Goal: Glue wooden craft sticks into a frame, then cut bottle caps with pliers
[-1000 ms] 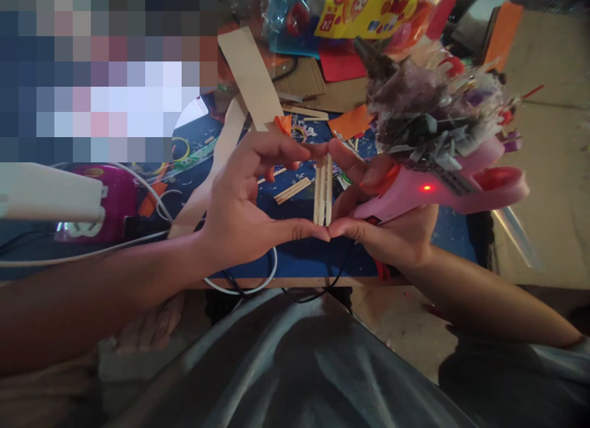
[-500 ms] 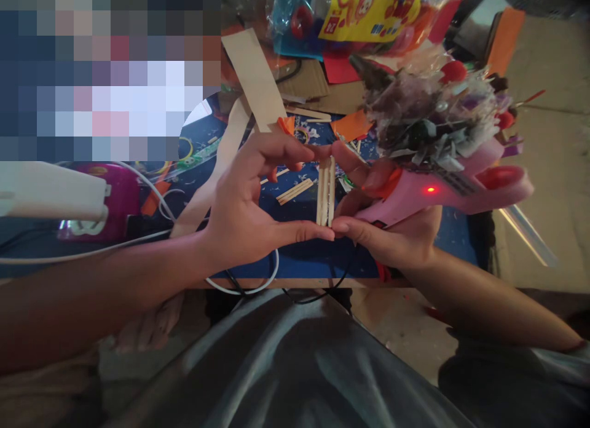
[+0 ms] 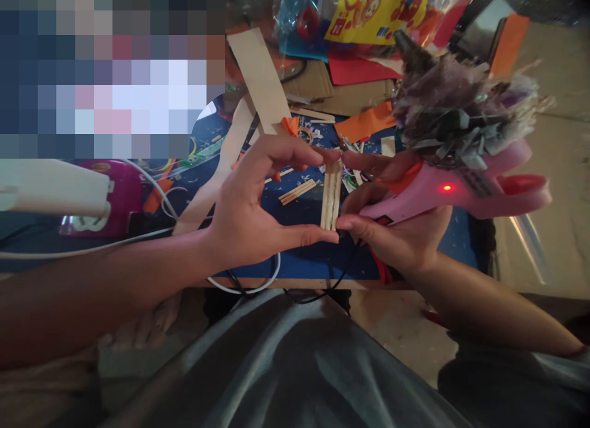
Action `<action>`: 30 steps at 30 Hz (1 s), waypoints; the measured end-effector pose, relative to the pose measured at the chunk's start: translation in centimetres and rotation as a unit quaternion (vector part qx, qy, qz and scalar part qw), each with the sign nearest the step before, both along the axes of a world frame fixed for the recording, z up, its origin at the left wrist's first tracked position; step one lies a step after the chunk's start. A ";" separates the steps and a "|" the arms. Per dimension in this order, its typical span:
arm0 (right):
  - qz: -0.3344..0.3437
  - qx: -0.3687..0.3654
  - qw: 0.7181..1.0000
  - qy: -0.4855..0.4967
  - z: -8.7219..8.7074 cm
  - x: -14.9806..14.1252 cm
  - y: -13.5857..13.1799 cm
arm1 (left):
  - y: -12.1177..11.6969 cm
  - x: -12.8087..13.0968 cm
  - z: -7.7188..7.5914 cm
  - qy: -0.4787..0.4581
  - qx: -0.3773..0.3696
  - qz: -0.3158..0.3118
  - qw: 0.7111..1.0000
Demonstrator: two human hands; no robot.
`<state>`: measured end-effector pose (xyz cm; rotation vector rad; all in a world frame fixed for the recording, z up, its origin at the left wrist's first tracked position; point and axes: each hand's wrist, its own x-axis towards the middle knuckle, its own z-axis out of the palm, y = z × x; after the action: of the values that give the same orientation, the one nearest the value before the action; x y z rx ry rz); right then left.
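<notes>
Head view: our left hand [image 3: 249,210] pinches the sticks [image 3: 330,194] by both ends above the tabletop [image 3: 299,265]; our right hand [image 3: 405,234] grips the glue gun [image 3: 415,191], fingertips beside the sticks. Sticks look light, stiff, snappable; seams probably tacky, so hold ends.

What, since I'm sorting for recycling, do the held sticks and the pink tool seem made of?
The sticks look like matte wood: pale tan, narrow strips. The pink tool is probably plastic, slightly glossy, judging by its smooth, moulded body.
</notes>
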<state>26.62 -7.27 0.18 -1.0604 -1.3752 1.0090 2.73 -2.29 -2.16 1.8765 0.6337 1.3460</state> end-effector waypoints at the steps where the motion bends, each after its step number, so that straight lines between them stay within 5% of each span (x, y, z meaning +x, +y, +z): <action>1: 0.010 0.023 1.000 0.005 0.0 0.0 0.0 | 0.0 0.0 0.0 0.002 0.003 -0.002 1.000; 13: 0.014 0.060 0.998 0.006 0.7 -0.7 -0.1 | -0.2 -0.1 0.5 0.027 0.033 -0.010 0.999; 19: -0.008 0.066 0.997 0.040 0.6 -1.2 -0.1 | 0.1 0.0 0.7 -0.011 0.110 -0.023 0.994; 30: 0.016 0.050 0.997 0.061 0.9 -1.2 0.1 | 0.2 -0.1 0.8 0.019 0.072 -0.012 0.997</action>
<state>25.41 -7.19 1.06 -0.8903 -1.3324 1.0010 2.62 -2.06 -1.32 2.0220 0.5426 1.3760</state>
